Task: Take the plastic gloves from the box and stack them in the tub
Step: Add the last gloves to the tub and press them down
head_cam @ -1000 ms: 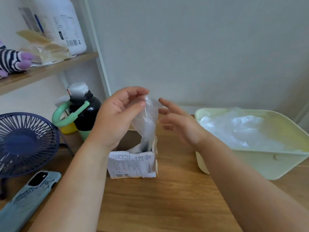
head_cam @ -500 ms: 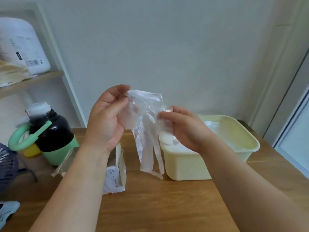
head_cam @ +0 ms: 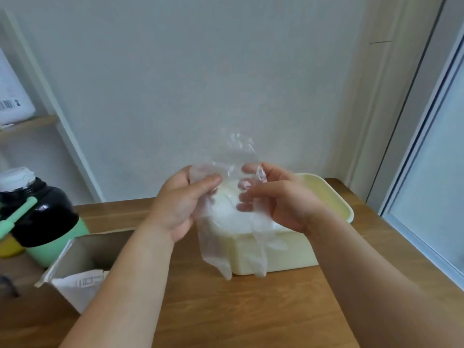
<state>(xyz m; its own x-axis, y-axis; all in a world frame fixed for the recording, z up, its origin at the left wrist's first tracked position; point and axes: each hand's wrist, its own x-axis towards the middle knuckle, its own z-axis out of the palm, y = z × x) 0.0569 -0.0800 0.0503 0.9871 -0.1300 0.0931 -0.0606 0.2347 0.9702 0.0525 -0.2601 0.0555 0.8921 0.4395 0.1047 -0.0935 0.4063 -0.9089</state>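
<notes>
Head camera, left to right: an open cardboard box [head_cam: 82, 254] sits on the wooden table [head_cam: 226, 317]. The left hand [head_cam: 178, 204] and right hand [head_cam: 278, 202] each pinch the top of a clear plastic glove [head_cam: 213, 247]. It hangs spread between them, just in front of the pale yellow tub [head_cam: 291, 257].

One plastic glove [head_cam: 216, 249]: clear, crinkled, aloft, cuff up, fingers hanging before the tub [head_cam: 288, 254]. The tub: pale yellow, on bench [head_cam: 251, 310], clear film inside. The box [head_cam: 95, 249]: cardboard, open, left of tub.
</notes>
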